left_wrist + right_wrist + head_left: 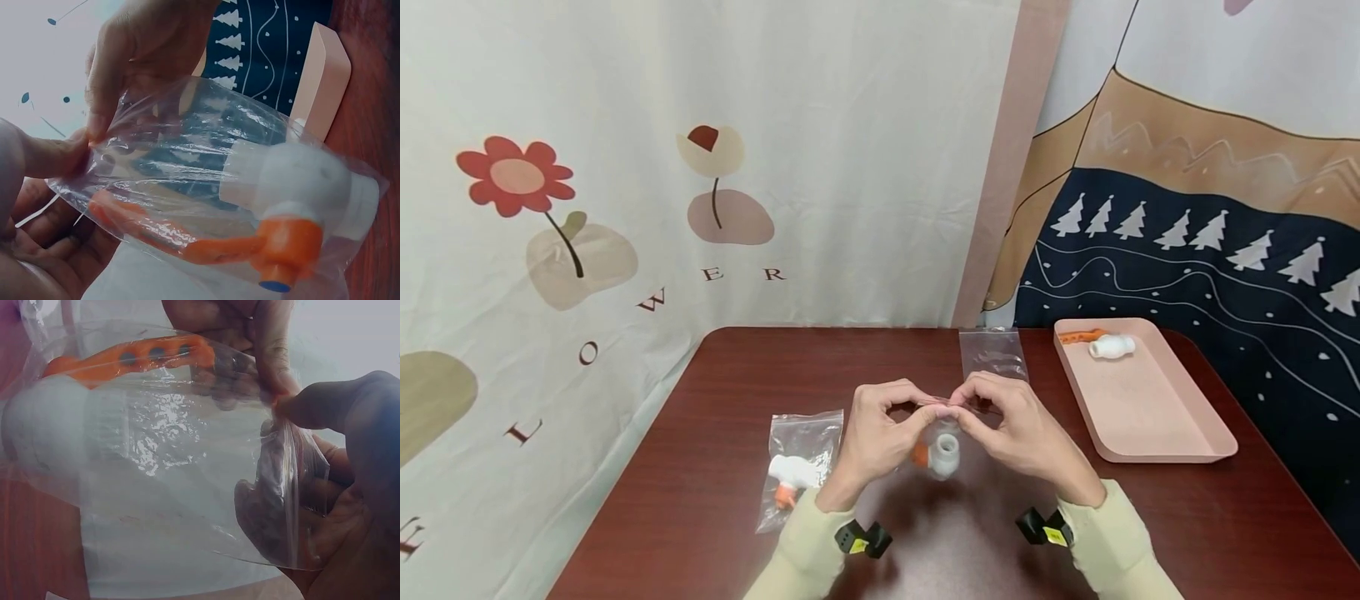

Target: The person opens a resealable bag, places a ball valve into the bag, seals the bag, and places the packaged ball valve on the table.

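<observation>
In the head view my left hand (880,429) and right hand (1011,425) meet over the middle of the table, thumbs and fingertips together. Between them they pinch the top edge of a clear zip bag (181,156), which hangs below the fingers. Inside that bag lies a white plastic ball valve (300,175) with an orange lever handle (219,250). The right wrist view shows the same handle (137,359) with holes along it, beside the valve's white body (50,425). Creases run through the plastic from the pinched edge.
Left of my hands lies another clear bag (808,429) holding a white and orange valve (793,472). A flat clear bag (992,354) lies behind my right hand. At the right, a pink tray (1157,417) holds a white valve (1112,346) with an orange handle (1081,336).
</observation>
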`<action>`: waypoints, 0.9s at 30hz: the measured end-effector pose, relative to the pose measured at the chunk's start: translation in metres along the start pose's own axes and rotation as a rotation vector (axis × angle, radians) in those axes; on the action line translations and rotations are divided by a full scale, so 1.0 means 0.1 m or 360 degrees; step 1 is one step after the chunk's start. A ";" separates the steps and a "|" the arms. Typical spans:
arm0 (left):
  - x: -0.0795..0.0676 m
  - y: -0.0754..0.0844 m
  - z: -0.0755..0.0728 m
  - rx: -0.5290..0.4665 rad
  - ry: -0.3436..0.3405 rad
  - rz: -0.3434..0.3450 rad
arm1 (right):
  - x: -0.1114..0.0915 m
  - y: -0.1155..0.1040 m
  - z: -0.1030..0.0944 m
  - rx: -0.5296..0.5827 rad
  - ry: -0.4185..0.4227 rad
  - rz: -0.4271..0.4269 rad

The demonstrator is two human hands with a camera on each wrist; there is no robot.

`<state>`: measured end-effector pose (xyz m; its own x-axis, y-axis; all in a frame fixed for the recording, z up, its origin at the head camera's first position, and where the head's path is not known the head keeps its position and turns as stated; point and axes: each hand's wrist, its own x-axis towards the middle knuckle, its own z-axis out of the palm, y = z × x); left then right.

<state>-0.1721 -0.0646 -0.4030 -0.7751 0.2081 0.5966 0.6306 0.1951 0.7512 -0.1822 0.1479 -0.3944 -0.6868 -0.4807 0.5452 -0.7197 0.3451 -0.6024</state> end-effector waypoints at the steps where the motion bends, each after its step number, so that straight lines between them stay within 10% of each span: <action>1: 0.00 0.00 0.00 -0.0006 0.0001 0.0001 | 0.00 0.00 0.00 0.0007 -0.0003 0.0006; 13: 0.01 0.00 -0.05 -0.0048 -0.0211 -0.0229 | 0.00 0.01 0.01 0.0002 0.0040 -0.0088; 27: 0.01 -0.07 -0.03 -0.0045 -0.0123 -0.0064 | -0.01 0.02 0.02 -0.0006 0.0104 0.0023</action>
<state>-0.1774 -0.0687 -0.4068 -0.7938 0.2741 0.5430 0.5967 0.1779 0.7825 -0.1832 0.1470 -0.3976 -0.7024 -0.4217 0.5734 -0.7098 0.3547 -0.6086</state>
